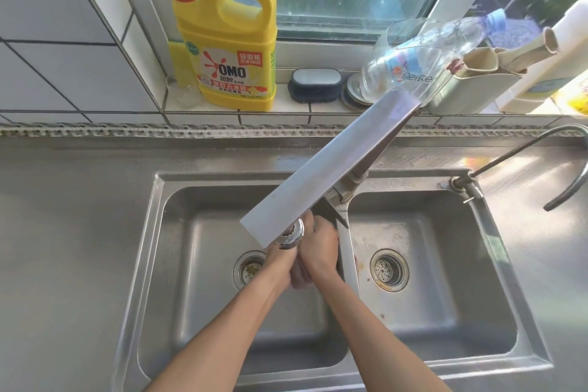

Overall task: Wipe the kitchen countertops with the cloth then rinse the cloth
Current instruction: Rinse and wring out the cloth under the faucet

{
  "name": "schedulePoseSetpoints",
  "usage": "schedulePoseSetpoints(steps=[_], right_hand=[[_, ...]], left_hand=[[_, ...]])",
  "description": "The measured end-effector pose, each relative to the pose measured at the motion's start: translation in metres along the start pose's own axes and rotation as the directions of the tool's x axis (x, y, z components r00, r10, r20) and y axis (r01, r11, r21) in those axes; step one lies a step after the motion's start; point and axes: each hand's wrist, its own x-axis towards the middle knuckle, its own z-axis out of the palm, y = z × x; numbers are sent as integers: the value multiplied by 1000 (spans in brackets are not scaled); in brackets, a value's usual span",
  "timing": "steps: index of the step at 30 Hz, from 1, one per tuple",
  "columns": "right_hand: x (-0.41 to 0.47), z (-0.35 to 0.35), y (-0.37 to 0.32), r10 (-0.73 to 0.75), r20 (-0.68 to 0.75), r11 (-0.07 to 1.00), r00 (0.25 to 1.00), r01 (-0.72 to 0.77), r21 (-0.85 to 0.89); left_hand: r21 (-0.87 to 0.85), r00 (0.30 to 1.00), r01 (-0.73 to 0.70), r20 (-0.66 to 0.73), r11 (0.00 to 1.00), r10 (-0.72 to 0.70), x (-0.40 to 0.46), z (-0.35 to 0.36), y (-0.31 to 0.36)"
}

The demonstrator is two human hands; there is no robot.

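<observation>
Over the left basin of the sink (178, 312), near its right wall, the left hand (280, 256) and right hand (318, 248) close around what seems a dark cloth (299, 277) beneath the faucet (318, 175); its long axis cannot be told.

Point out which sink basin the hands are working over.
The left basin: both hands are over it, under the faucet. The right basin has none.
</observation>
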Motion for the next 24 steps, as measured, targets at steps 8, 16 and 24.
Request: schedulePoseSetpoints(steps=[8, 16, 24], right_hand=[[-2, 17, 3, -60, 192, 997, 980, 68, -32], [38, 8, 11, -55, 552, 998, 832, 35, 46], [41, -4, -2, -18, 694, 1000, 720, 2, 24]], left_hand=[[94, 976, -218, 12, 971, 218, -7, -25, 16], [579, 976, -139, -58, 804, 211, 7, -98, 3], [660, 855, -518, 389, 544, 343, 10, -96, 14]])
